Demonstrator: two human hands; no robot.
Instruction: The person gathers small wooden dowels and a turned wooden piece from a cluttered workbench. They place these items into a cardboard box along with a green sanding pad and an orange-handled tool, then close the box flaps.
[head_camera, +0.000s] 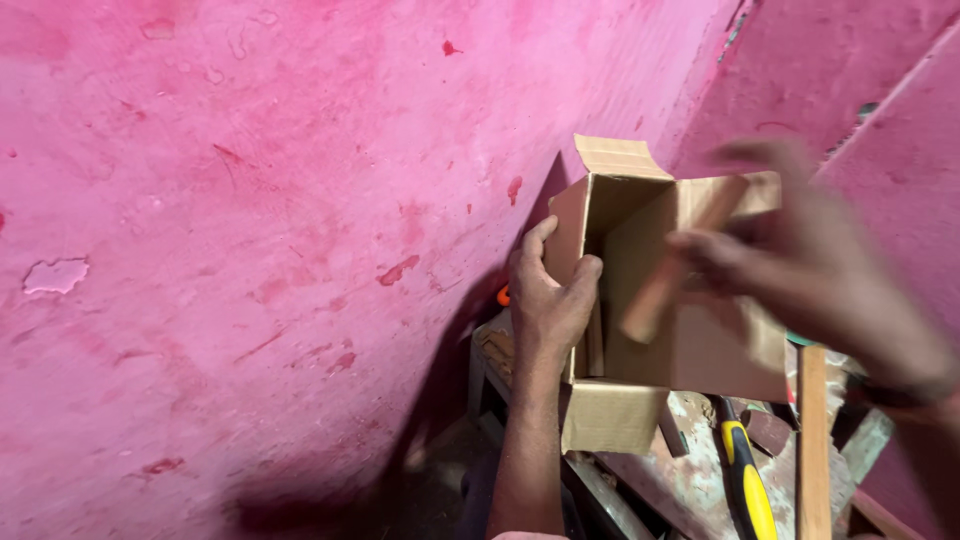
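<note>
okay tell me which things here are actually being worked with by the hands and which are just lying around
In hand:
- cardboard box, open, gripped at its edge by the left hand
- short wooden piece, held by the right hand at the box opening

Lying about:
- yellow and black tool handle
- upright wooden strip
- worn wooden bench under the box
- small orange object by the pink wall

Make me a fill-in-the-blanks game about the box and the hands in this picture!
1. The left hand grips the edge of an open ____ box.
2. The right hand holds a short ____ stick over the box's opening.
3. The wall beside the box is painted ____.
4. Below the box lies a tool with a black and ____ handle.

Missing words: cardboard; wooden; pink; yellow
</note>
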